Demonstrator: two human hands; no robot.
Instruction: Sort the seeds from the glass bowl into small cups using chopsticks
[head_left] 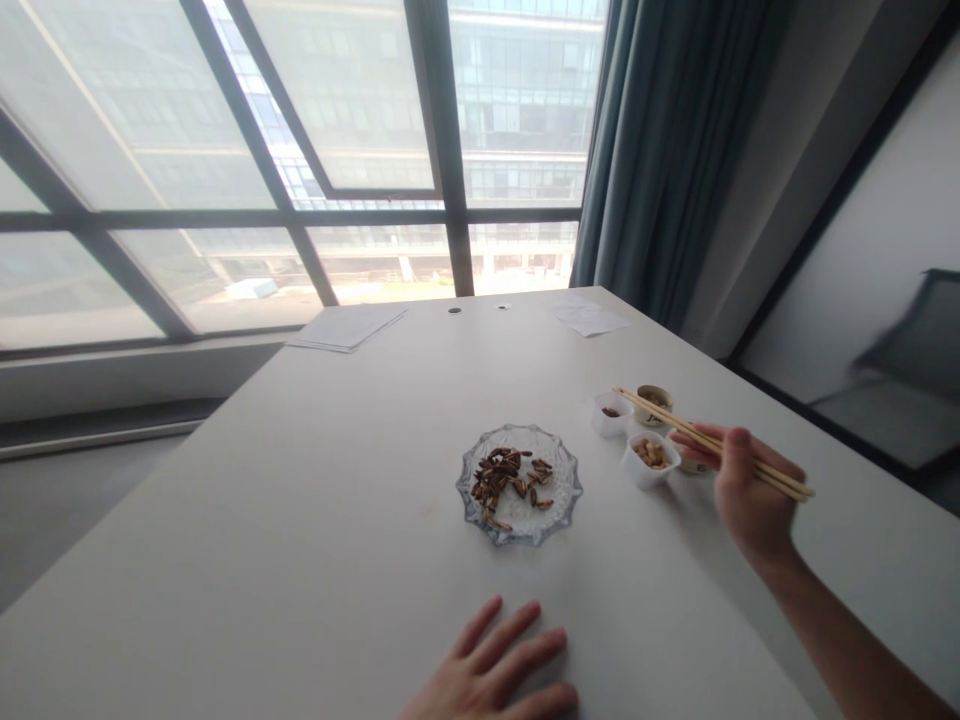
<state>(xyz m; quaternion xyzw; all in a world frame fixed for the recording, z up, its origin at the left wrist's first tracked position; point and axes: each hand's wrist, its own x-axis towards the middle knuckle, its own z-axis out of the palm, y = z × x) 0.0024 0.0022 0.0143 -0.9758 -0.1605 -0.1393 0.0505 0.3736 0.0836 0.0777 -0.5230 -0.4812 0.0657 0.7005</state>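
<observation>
My right hand (750, 490) grips a pair of wooden chopsticks (694, 433), whose tips reach over a small white cup (613, 413) with a few dark pieces inside. Just below the sticks stands another white cup (651, 459) of light brown nuts. A patterned paper cup (655, 404) sits behind the chopsticks, and a further cup (694, 458) is partly hidden by my fingers. Left of the cups lies a scalloped glass dish (520, 540) with striped brown seeds (499, 480) heaped mostly in its left half. Fingers spread, my left hand (499, 670) rests on the table in front of the dish.
The white table (300, 530) extends to the windows. Papers (349, 327) lie at its far left corner and more sheets (590, 317) at the far right. A dark curtain (652, 150) hangs behind, and a blurred chair (919, 340) stands at the right.
</observation>
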